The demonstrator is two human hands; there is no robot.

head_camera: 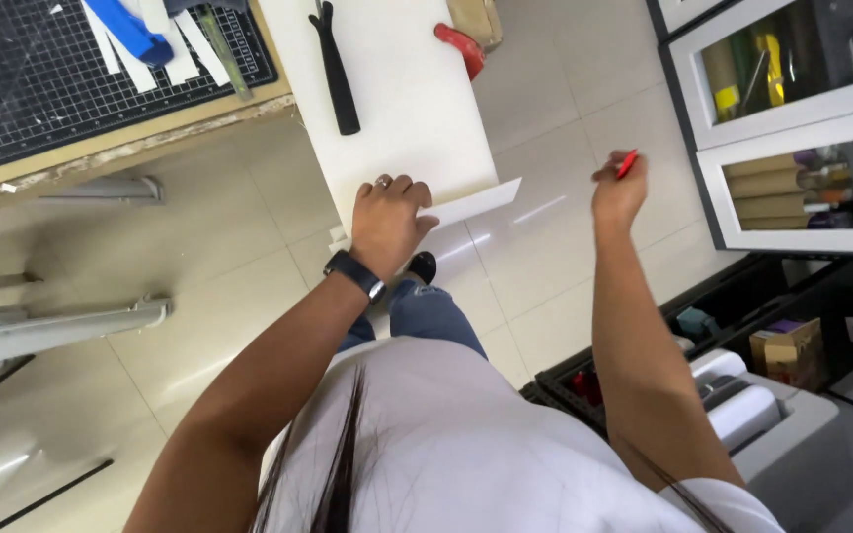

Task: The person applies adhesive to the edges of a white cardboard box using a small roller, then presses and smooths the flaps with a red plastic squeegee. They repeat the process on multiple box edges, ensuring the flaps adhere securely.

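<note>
My left hand (387, 219) presses flat on the near edge of a white board (402, 109) that sticks out over the tiled floor; it wears a ring and a black wristwatch. A thin white sheet (481, 202) juts out from under the board beside that hand. My right hand (619, 192) is raised off to the right, away from the board, with its fingers closed on a small red tool (627, 164). A black-handled tool (336, 69) and a red-handled one (462, 45) lie on the board farther up.
A black cutting mat (41, 79) with white strips and a blue tool (130, 30) covers the wooden table at upper left. A glass-fronted cabinet (792, 118) with rolls stands at right. Dark crates (782, 345) and a grey machine (772, 415) sit low at right.
</note>
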